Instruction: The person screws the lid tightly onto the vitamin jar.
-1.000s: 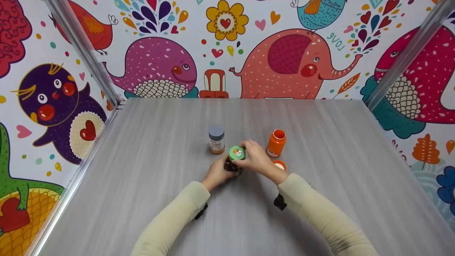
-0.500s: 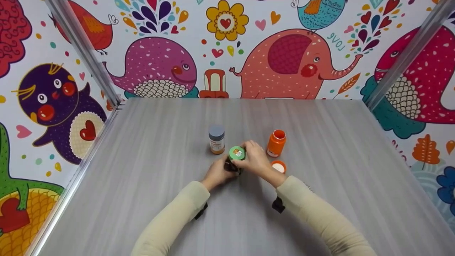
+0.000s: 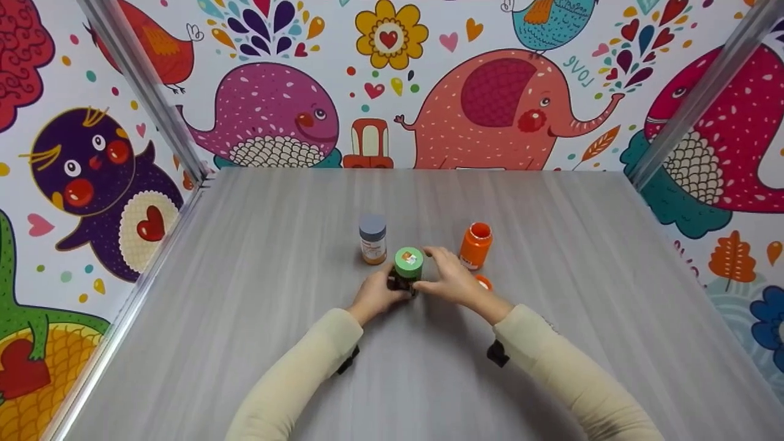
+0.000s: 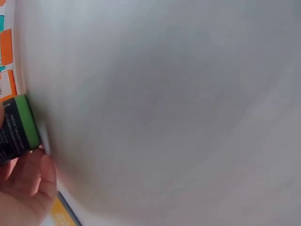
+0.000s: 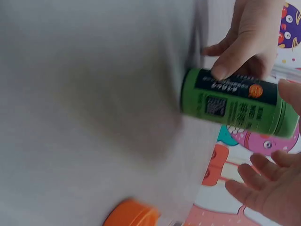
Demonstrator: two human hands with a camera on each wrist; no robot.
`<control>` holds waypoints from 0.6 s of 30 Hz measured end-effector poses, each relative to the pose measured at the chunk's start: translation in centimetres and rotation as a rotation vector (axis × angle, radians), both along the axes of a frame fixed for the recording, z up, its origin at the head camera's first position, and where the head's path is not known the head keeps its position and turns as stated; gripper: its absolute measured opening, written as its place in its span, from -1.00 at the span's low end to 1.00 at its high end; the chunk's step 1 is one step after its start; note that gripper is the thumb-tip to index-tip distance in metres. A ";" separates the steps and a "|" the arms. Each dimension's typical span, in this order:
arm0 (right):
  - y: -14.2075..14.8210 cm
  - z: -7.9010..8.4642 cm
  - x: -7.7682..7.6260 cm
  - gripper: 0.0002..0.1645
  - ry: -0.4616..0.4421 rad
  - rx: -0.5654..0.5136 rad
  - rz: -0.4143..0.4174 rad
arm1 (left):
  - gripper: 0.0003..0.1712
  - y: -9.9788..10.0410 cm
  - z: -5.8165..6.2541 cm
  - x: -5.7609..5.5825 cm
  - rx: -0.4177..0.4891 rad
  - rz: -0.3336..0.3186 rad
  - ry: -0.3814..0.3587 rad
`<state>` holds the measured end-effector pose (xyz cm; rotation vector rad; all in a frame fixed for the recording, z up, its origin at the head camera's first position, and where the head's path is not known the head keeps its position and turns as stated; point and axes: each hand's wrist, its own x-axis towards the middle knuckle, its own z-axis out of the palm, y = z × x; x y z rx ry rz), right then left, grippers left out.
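Left hand (image 3: 375, 295) is covering the dark body of the green-capped bottle (image 3: 408, 264), standing upright, cap skyward; right hand (image 3: 450, 278) is hovering beside, fingers spread

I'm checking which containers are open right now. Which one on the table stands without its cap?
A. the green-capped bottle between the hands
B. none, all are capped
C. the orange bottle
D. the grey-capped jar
C: the orange bottle shows an open mouth, and an orange cap lies on the table beside it, while the grey-capped jar and the green-capped bottle keep theirs on.
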<state>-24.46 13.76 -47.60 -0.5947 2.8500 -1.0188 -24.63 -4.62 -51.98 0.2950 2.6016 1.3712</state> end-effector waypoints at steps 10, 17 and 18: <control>5.6 -1.6 0.6 -0.29 0.132 0.024 0.099 | -0.29 1.4 0.2 -1.4 0.001 0.079 0.013; 8.4 -2.6 0.8 -0.33 0.152 -0.009 0.111 | -0.36 2.5 0.2 -2.1 0.018 0.166 0.090; 8.7 -2.6 0.9 -0.33 0.136 -0.014 0.101 | -0.37 2.7 0.3 -2.2 0.022 0.188 0.098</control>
